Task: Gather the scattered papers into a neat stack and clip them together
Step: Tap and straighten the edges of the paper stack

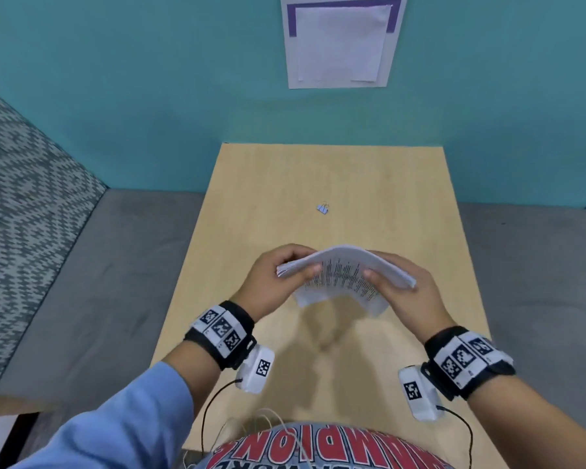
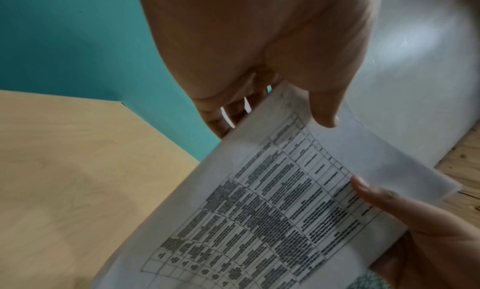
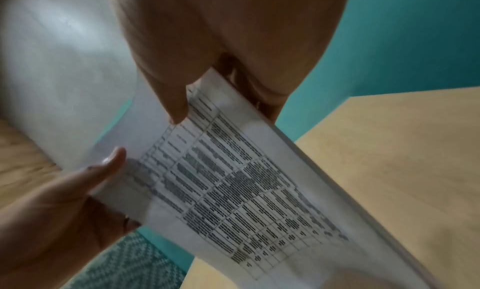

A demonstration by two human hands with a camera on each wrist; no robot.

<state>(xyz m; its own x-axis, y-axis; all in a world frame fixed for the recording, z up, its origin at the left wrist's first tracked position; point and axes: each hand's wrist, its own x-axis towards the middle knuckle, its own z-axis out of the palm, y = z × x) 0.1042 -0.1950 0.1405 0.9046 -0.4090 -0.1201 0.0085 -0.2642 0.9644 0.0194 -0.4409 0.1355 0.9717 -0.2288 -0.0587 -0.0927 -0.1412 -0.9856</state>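
To the left of the table (image 1: 237,204) a patterned cushion (image 1: 24,198) is seen, with a grey seat (image 1: 115,265) beside it. Above the near half of the table, the left hand (image 1: 278,282) is seen clamped on the left end of the paper stack (image 1: 344,275), its thumb laid across the printed top sheet and its fingers curled underneath. The stack is held clear of the tabletop and bowed upward in the middle, its printed table facing up; in the left wrist view the sheet edges at the far end are seen slightly fanned, so it is judged that the stack is not yet squared. The small binder clip (image 1: 323,208) lies alone toward the middle of the table, well apart from the papers and beyond them. The right end of the stack is gripped by the right hand (image 1: 403,296), thumb on top and fingers wrapped beneath. On the teal wall behind the far edge, a white sheet with a purple border (image 1: 342,42) is fixed. From here, sheets could slip out of line if the bow is released unevenly or one grip is loosened to reach for the clip. If the stack is clipped before its edges are tapped flush, the misalignment would be locked in.
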